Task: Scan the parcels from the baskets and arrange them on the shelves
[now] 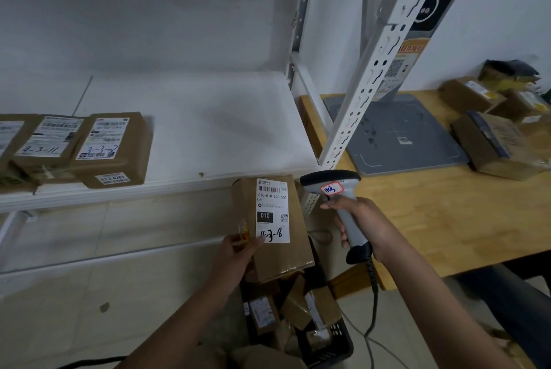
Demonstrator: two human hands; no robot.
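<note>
My left hand [238, 252] grips a brown cardboard parcel [283, 255] by its lower left edge, label side up; the white label reads 010 with handwritten marks. My right hand [362, 227] grips a grey handheld scanner [331, 182] by its handle, its dark head just right of the parcel's top. Both are held over a black basket [331, 352] on the floor that holds several more brown parcels. On the white shelf [214, 130], at the left, stand labelled parcels [111, 148] side by side.
A white perforated shelf post [372, 70] rises at the right of the shelf. Beyond it a wooden table [441, 213] carries a grey scale plate [399, 136] and several loose parcels [495, 145]. The scanner's cable [372, 303] hangs toward the floor.
</note>
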